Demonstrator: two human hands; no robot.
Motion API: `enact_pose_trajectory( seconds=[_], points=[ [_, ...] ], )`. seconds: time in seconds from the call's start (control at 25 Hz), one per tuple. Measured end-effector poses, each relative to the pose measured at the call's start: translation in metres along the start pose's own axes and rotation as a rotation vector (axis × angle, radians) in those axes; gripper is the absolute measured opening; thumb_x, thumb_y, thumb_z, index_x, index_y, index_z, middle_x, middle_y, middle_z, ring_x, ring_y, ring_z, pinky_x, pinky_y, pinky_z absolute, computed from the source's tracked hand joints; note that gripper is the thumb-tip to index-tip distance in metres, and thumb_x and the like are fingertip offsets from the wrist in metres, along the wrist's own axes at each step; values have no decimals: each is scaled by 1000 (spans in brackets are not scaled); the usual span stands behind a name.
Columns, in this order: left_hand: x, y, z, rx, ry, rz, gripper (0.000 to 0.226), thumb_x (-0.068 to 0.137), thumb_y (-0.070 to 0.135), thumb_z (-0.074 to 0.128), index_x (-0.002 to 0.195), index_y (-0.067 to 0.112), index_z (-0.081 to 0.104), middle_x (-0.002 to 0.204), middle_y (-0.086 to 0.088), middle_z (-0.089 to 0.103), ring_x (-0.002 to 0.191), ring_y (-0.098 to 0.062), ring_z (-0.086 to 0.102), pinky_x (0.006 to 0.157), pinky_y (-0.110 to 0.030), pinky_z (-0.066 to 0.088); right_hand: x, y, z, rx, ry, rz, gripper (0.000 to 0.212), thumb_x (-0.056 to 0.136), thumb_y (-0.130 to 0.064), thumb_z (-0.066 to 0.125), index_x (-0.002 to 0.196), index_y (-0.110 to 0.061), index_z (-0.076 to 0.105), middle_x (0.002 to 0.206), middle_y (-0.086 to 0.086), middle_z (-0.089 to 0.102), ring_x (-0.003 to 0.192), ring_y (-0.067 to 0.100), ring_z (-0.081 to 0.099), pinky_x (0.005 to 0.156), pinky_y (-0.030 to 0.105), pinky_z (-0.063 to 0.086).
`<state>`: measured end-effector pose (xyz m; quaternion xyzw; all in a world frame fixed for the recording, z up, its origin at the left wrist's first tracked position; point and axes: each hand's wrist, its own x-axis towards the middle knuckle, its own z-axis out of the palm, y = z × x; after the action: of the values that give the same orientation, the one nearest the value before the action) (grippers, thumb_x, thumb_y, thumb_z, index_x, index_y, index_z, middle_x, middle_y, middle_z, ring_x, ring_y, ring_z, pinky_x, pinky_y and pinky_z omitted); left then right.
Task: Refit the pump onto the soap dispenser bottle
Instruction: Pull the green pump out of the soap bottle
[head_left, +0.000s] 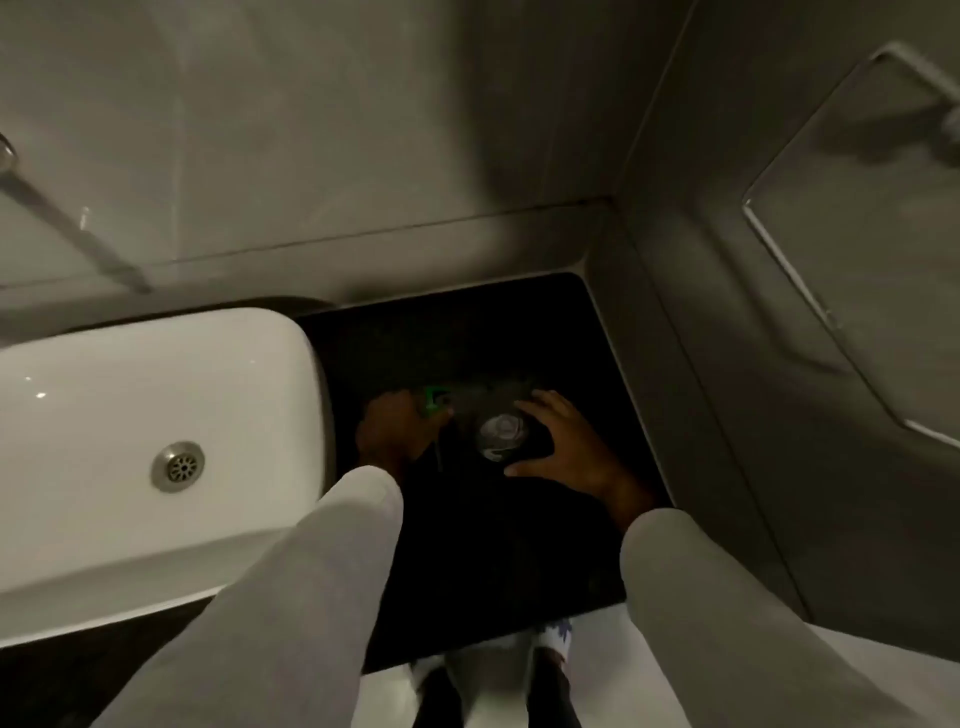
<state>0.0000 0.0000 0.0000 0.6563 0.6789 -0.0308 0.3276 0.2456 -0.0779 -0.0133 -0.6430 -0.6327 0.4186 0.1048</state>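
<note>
A glossy white ceramic basin (156, 415) sits at nine o'clock. On the matte black counter (493, 545), the left hand (395, 431) pinches a green plastic pump (434, 402); the right hand (561, 447) curls around a clear round bottle (501, 436) at centre.

left hand (395, 428) holding green pump (434, 402), right hand (558, 447) around clear bottle (501, 436), dark counter (493, 545)

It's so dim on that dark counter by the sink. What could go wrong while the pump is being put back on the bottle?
The bottle stands open, steadied only by the right hand around it; a knock might tip it and spill soap. The left hand holds the green pump off to the side, and in this gloom its tube could miss the small opening. The white sink is close; a dropped pump may roll there.
</note>
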Motion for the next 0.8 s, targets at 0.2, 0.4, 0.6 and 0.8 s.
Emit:
enact_pose_trajectory(
  seconds=[0.2,0.4,0.6,0.8],
  points=[
    [15,6,8,-80,39,-85,41,98,41,64,111,2,73,111,-25,71,103,-39,68,90,-47,58,10,-1,8,264,135,-30,64,69,-39,88,128,-29,67,158,-5,38,147,18,33,121,37,30],
    [18,4,-12,-342,173,-17,34,94,36,73,86,3,79,86,-20,77,85,-33,74,81,-42,61,18,-10,-3,175,112,-5,62,67,-38,90,124,-21,71,158,-2,39,155,20,17,126,43,22],
    [7,33,-74,-908,245,283,7,93,20,76,94,25,81,86,2,80,82,-10,72,82,-33,59,31,-30,-22,78,15,22,61,70,-40,87,124,-18,71,166,-2,26,158,25,1,127,51,14],
    [-12,58,-104,-1004,275,552,15,94,11,73,108,9,78,102,-9,80,97,-19,75,89,-32,61,35,-44,-31,-6,-9,42,58,73,-42,85,124,-19,71,168,-2,21,158,28,-3,126,59,10]
  ],
)
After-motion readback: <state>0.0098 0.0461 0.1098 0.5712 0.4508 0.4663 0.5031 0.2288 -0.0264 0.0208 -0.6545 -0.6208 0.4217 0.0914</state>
